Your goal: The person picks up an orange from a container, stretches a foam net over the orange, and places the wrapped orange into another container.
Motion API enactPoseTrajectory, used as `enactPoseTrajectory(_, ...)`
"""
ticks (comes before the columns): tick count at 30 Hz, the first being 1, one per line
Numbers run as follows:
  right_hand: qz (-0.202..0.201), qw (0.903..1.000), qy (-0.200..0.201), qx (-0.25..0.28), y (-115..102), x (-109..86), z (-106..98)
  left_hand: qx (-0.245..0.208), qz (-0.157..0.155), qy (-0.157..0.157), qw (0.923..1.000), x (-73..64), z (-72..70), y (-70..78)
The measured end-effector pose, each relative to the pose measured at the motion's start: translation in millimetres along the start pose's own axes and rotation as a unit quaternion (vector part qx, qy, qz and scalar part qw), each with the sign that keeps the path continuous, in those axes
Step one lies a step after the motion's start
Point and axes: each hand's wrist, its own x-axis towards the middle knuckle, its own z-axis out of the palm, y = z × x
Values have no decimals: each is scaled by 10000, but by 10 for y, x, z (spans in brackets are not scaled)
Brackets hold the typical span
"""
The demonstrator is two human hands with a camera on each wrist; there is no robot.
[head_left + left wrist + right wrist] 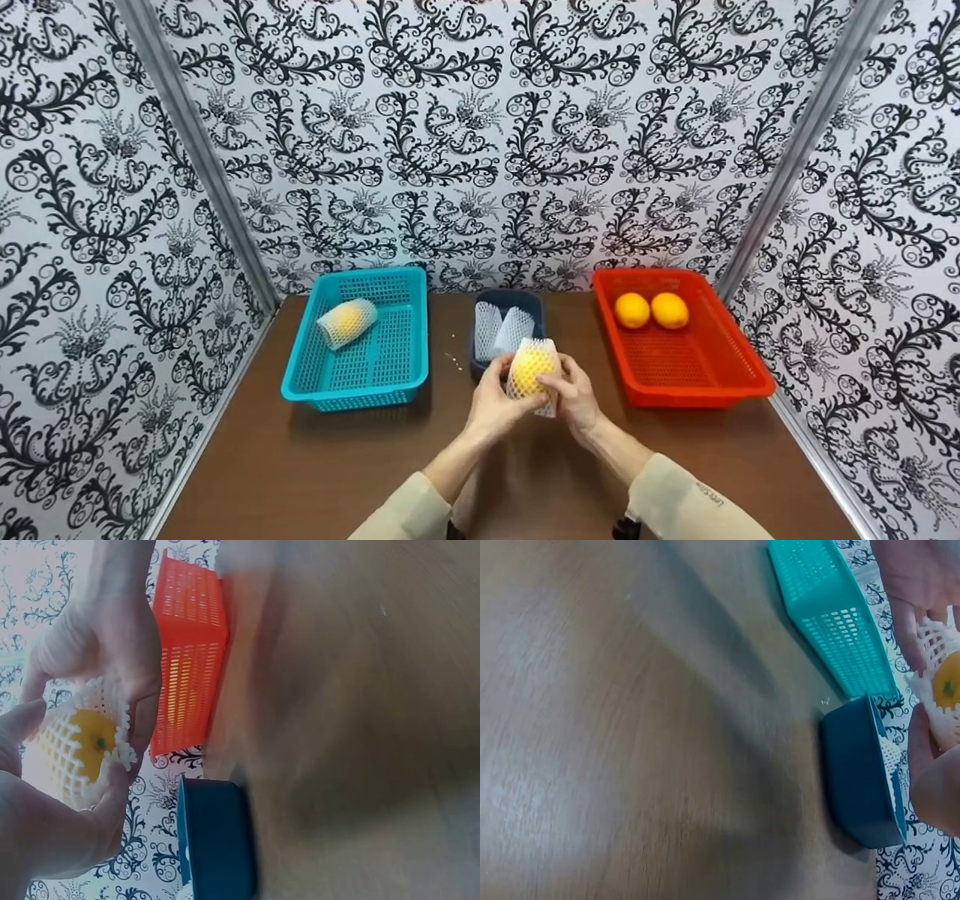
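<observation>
Both hands are together in front of the small dark blue bin, holding a yellow-orange citrus fruit [96, 742] inside a white foam net sleeve [536, 349]. My left hand [496, 407] grips the sleeve from the left side. On the other side, my right hand [577, 395] holds it too, its thumb on the net. The wrist views show the fruit's green stem end [948, 688] through the sleeve's open end. Folded foam net sleeves [514, 330] lie in the dark blue bin [531, 298].
To the left stands a turquoise basket [295, 382] with one net-wrapped fruit [347, 322]. The red basket [697, 391] on the right holds two bare yellow-orange fruits [670, 310]. Small white bits [454, 361] lie on the brown table [360, 480]. Patterned walls [465, 150] enclose it.
</observation>
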Motion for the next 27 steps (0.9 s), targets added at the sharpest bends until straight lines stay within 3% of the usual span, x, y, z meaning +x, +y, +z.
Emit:
enactPoseTrajectory(7,315,9934,381,-1033,14,-56,64,282,190,172,9993,-21,34,-143)
enactPoseTrajectory(11,350,9899,450,-1297,12,-80,93,408,240,241,9986,-28,49,-204)
enactPoseTrajectory(20,536,9930,239,-1030,-22,-116,157,583,111,387,9975,-16,-4,-258)
enactPoseTrajectory(27,706,9948,-257,-685,-67,-78,219,254,-255,386,9986,61,-182,-289)
